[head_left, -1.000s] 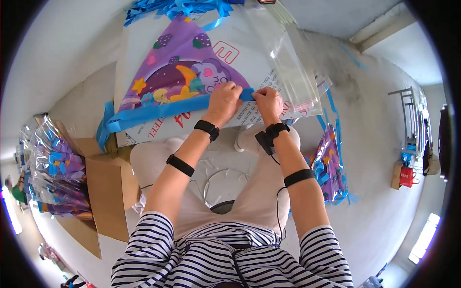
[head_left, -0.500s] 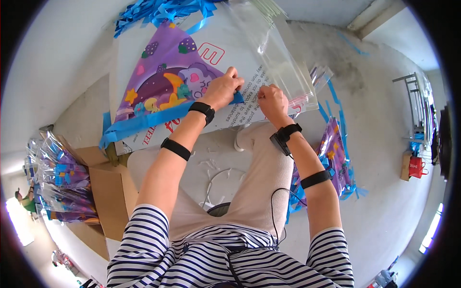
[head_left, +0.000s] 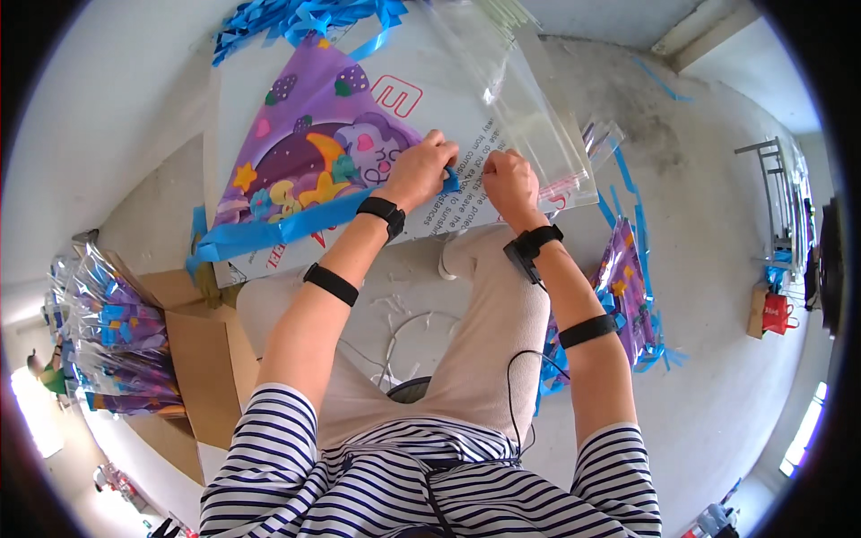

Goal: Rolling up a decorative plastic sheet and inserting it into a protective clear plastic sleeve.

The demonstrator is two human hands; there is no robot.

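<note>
A seated person in a striped top (head_left: 430, 480) is working with both hands over a purple triangular sheet (head_left: 291, 157), which is lying on a white printed surface (head_left: 448, 85) before the person's knees, its tip pointing away and its cartoon animal, moon and stars facing up. A blue strip (head_left: 287, 228) is running along the sheet's near edge. The left hand (head_left: 418, 174) is gripping the strip's right end at the sheet's near right corner, its fingers bending around it. The right hand (head_left: 513, 188) is staying clear of the sheet, just right of that corner, with fingers curled in; whether it is holding anything thin cannot be told. Around the sheet's tip, blue ribbons (head_left: 296, 25) are lying in a heap, while clear plastic sleeves (head_left: 529, 112) are covering the surface to the sheet's right. Left of the sheet and nearer the person, an opened cardboard box (head_left: 213, 363) is standing, with purple pieces in clear wrapping (head_left: 121, 327) showing at its left. Right of the sheet, another purple-and-blue bundle (head_left: 632, 291) is resting beyond the person's leg. Far right of the sheet, a red bag (head_left: 777, 312) is standing.
</note>
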